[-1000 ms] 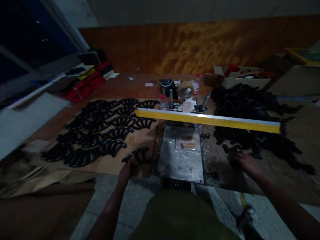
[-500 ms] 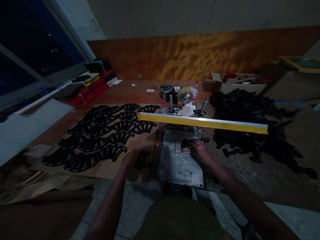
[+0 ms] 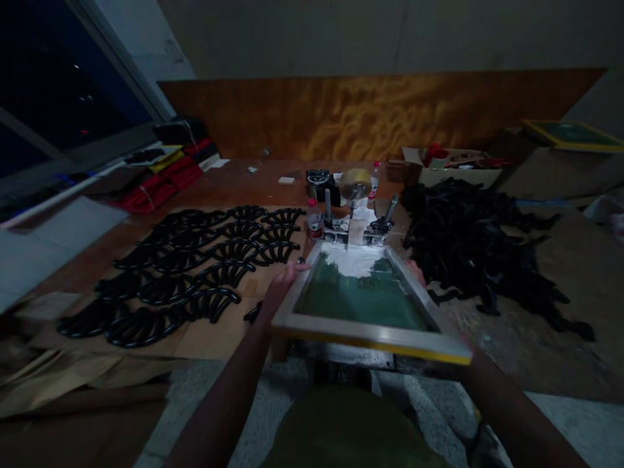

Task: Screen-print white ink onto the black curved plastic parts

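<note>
A screen printing frame (image 3: 365,331) with a metal rim, yellow underside and green mesh (image 3: 361,304) lies low over the metal base plate (image 3: 336,353), its front edge slightly raised. White ink (image 3: 357,261) covers the far part of the mesh. My left hand (image 3: 284,283) grips the frame's left side, one finger stretched along the rim. On the opposite side, my right hand (image 3: 416,272) holds the right rim, mostly hidden by it. Hinge clamps (image 3: 383,225) stand at the frame's far end. Whatever lies under the mesh is hidden.
Rows of curved black pieces (image 3: 190,260) lie on cardboard at left. A large heap of black pieces (image 3: 468,240) is at right. Behind the clamps stand a red-capped bottle (image 3: 314,221), a dark tub (image 3: 319,184) and a tape roll (image 3: 355,184). Another green frame (image 3: 575,135) rests back right.
The frame has swung down from its raised position over the plate. My right hand has left the dark piece on the plate for the right rim; my left hand has moved up to the left rim.
</note>
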`<state>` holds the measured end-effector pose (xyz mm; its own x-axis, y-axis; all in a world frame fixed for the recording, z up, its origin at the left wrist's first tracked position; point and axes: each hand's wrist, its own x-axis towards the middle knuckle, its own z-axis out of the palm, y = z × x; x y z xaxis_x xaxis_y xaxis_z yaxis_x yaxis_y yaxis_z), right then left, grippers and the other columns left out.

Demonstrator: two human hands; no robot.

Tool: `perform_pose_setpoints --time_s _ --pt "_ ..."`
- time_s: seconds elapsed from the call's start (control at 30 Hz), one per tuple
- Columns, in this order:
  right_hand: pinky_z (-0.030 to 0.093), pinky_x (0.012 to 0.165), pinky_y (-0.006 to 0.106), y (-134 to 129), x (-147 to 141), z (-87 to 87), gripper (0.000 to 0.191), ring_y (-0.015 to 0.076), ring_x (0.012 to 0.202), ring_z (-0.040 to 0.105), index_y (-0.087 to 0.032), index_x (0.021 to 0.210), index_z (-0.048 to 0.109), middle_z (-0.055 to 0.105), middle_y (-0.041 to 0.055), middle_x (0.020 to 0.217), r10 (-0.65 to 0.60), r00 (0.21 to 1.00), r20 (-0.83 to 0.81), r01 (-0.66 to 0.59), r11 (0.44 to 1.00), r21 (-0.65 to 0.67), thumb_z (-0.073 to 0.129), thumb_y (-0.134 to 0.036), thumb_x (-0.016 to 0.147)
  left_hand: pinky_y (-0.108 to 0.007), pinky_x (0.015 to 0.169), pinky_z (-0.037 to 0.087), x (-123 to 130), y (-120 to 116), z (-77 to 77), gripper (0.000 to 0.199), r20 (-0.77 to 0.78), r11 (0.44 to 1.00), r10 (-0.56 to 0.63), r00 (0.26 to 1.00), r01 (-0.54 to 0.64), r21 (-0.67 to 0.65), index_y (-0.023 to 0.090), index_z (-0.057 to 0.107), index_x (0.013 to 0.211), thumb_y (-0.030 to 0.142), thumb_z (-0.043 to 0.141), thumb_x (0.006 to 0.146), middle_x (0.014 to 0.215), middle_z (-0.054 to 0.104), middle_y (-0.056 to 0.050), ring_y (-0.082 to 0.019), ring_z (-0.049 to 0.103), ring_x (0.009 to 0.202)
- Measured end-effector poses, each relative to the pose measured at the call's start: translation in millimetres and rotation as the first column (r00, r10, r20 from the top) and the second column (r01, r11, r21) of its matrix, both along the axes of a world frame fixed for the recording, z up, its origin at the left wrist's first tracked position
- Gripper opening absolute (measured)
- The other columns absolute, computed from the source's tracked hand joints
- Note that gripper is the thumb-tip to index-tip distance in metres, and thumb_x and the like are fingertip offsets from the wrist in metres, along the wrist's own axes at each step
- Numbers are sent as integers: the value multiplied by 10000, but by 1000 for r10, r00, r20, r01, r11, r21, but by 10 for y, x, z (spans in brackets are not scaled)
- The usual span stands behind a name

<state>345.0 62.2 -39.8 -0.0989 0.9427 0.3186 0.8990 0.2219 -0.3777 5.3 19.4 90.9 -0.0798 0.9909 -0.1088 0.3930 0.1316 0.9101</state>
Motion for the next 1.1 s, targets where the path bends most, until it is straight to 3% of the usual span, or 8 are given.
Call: perform_pose_setpoints --time_s 0.1,0.2,0.33,0.43,0.63,0.77,0.87,1.1 --pt "518 924 415 275 130 188 344 276 1060 625 -109 1125 704 680 172 1153 -72 997 -35 73 997 11 481 -123 863 -379 1097 417 -118 -291 -423 491 -41 989 -55 998 48 -142 185 679 1189 506 493 869 1290 679 -80 -259 580 1249" --pt "409 1068 475 522 -206 425 554 316 1311 442 -111 1385 517 488 189 1439 106 994 -25 -104 993 61 581 -162 837 -386 1114 404 -124 -412 -848 597 3 979 -7 1000 7 -203 163 542 1377 449 538 853 1418 589 -99 -251 533 1320" --pt "438 984 367 695 -739 602 380 273 1196 508 -142 1246 589 601 157 1273 276 949 153 -251 954 -164 580 -169 867 -395 1131 382 -103 -392 -1158 587 -5 981 5 1000 -6 -195 179 518 1396 439 531 870 1438 570 -100 -237 535 1323" --pt "455 844 287 663 -864 584 183 235 1009 591 -144 1042 650 672 139 1077 306 924 228 -224 918 -327 542 -182 898 -410 1137 376 -108 -373 -1185 568 8 982 -13 1000 14 -190 165 535 1379 431 535 877 1436 569 -117 -247 534 1322" --pt "432 863 337 177 -901 463 200 264 969 572 -102 985 646 659 183 998 419 864 279 -339 894 -293 478 -99 877 -397 1129 386 -91 -400 -1122 533 34 976 5 999 2 -217 155 560 1347 422 520 888 1420 584 -113 -246 538 1316" --pt "422 874 354 -108 -799 467 209 261 962 552 -113 959 645 646 160 978 634 746 204 -577 768 -277 498 -63 819 -392 1103 418 -83 -404 -1125 559 46 973 16 999 -4 -232 145 555 1357 442 530 884 1391 607 -118 -250 567 1282" --pt "418 836 321 -68 -673 531 228 234 940 549 -135 952 637 644 120 967 721 678 142 -667 685 -294 524 -47 775 -412 1074 446 -81 -404 -1117 569 43 969 27 999 -16 -248 138 561 1346 453 538 874 1346 641 -121 -263 587 1254" --pt "408 837 327 -43 -757 421 221 239 963 503 -141 974 630 622 121 972 566 813 135 -547 822 -156 471 -62 843 -423 1083 438 -90 -396 -1022 548 37 968 37 999 -27 -251 143 574 1325 437 553 863 1375 619 -128 -280 569 1276"
